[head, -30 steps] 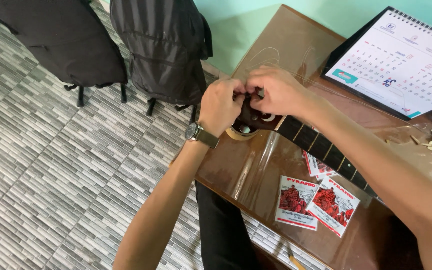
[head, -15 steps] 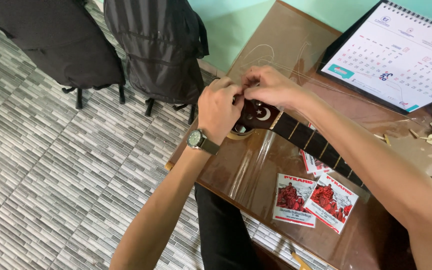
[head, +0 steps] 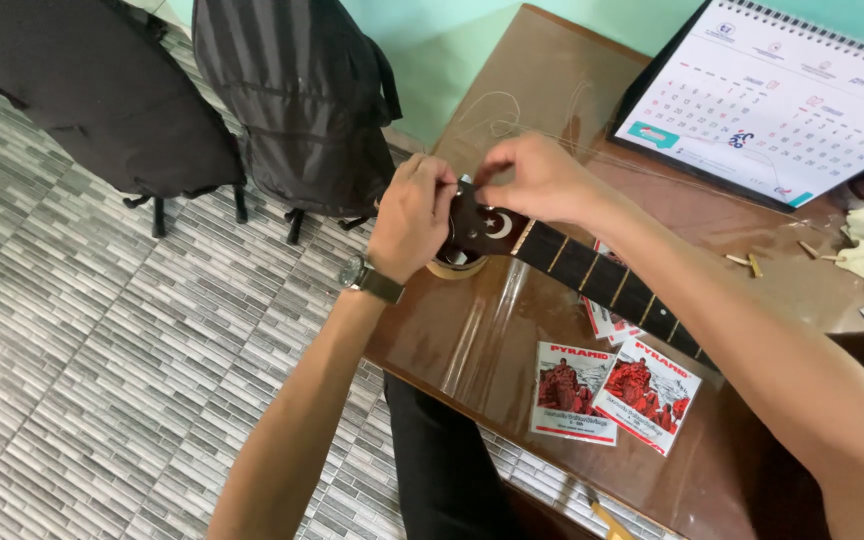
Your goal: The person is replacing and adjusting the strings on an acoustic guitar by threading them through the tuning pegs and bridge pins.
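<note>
Both hands at the guitar headstock, which lies on the brown table. Left hand wraps its end; right hand pinches a thin string above it. Two red packets near the neck.

Grey mosaic-tile floor fills 7 to 10 o'clock. Pale green wall at 12. Two dark fabric chairs at 11, on thin legs. Glossy brown table spans 1 to 5 o'clock. Light soft, even.
</note>
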